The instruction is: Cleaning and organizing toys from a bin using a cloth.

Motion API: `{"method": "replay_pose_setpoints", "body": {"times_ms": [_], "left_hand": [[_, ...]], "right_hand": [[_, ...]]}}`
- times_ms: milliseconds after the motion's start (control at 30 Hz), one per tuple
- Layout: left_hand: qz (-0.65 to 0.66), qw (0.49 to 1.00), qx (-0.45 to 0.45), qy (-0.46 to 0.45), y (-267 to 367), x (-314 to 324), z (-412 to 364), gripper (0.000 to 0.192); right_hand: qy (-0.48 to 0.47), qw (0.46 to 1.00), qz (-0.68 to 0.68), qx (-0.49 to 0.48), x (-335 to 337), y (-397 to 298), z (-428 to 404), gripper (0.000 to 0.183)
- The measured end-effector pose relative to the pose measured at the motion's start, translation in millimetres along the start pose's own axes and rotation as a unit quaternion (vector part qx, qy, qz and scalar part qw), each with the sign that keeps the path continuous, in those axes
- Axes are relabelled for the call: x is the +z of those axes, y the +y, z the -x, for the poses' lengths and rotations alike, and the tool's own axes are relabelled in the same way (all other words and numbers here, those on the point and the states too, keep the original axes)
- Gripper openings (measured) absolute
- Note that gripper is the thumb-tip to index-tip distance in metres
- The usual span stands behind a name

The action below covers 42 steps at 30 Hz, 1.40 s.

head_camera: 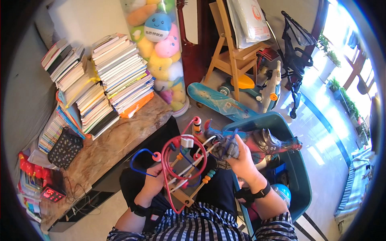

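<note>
My left hand (153,182) grips a bead maze toy (180,195) by its side, above my lap. The toy has a wooden frame, bent red, blue and white wires, and coloured beads. A crumpled grey cloth (227,147) is bunched in my right hand (245,161), by the maze's right side; whether it touches the wires I cannot tell. Beyond that hand, a blue and red toy dinosaur (259,141) lies across a teal plastic bin (303,186). Inside the bin, a blue ball-shaped toy (282,192) is partly hidden by my right forearm.
Stacked books (123,75) stand on a marble-topped cabinet (135,129) at left, with a digital clock (53,193). Ahead are a clear cylinder of plush toys (159,63), a skateboard (221,101), a wooden easel (230,57) and a folded stroller (297,60).
</note>
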<state>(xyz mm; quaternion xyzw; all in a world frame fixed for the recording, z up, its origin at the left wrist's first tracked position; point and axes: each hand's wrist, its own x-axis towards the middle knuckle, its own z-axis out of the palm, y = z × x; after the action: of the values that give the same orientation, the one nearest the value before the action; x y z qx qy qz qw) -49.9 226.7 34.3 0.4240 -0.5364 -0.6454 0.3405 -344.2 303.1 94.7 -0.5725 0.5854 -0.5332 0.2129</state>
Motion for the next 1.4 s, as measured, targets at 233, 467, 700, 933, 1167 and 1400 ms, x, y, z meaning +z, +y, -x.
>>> {"method": "replay_pose_setpoints", "body": {"times_ms": [233,467,700,933,1167,1400], "left_hand": [[-0.054,0.996,0.010,-0.065,17,-12,-8,0.018],[-0.045,0.994,-0.059,-0.083,28,-18,-2,0.020],[-0.055,0.966,-0.077,-0.239,20,-11,0,0.029],[-0.058,0.953,-0.127,-0.270,-2,6,0,0.030],[-0.013,0.962,-0.165,-0.216,1,22,-2,0.031],[0.338,0.896,-0.162,-0.238,1,-4,-15,0.060]], "right_hand": [[-0.025,0.994,0.064,-0.090,-5,-21,18,0.053],[0.004,0.950,-0.258,0.174,-81,-11,28,0.043],[-0.271,0.949,-0.140,0.082,-85,-25,-30,0.068],[-0.276,0.957,0.053,0.067,-43,-3,-17,0.056],[-0.223,0.965,-0.012,0.141,-53,-7,-7,0.056],[-0.112,0.959,-0.200,0.166,-74,3,3,0.053]]}}
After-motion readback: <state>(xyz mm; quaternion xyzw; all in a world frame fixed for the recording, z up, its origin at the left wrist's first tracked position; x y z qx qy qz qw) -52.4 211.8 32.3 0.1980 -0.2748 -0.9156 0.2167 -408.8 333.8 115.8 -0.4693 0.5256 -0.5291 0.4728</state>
